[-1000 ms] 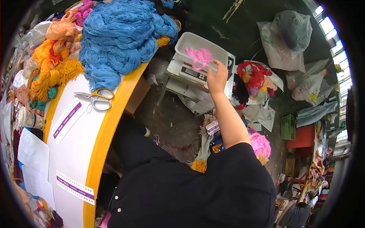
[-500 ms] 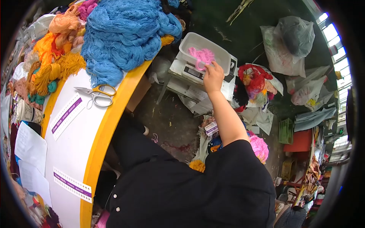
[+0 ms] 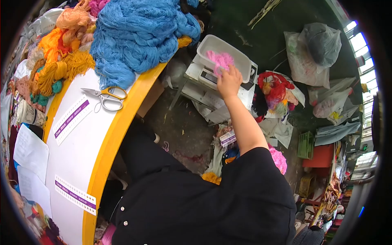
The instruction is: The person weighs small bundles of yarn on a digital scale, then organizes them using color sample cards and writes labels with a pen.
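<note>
My right hand (image 3: 229,83) reaches over the near rim of a white plastic tub (image 3: 241,54), its fingers bent. The fingertips are at a small bundle of bright pink yarn (image 3: 220,60) inside the tub and appear closed on its near end; they are partly hidden. Under the tub is a scale (image 3: 209,78) with a dark display, on a small white stand (image 3: 192,72). My left hand is out of view.
On the yellow-edged white table (image 3: 92,153) lie scissors (image 3: 107,98), two hole-punched cards (image 3: 73,119), a big blue yarn heap (image 3: 136,36) and orange skeins (image 3: 53,73). Bags of yarn (image 3: 273,92) stand right of the scale. Plastic bags (image 3: 310,57) sit farther off.
My right hand has shifted slightly at the tub's near rim, fingers now farther over the yarn. The pink strand end that hung toward the rim is now gathered by my fingers. The view turned slightly.
</note>
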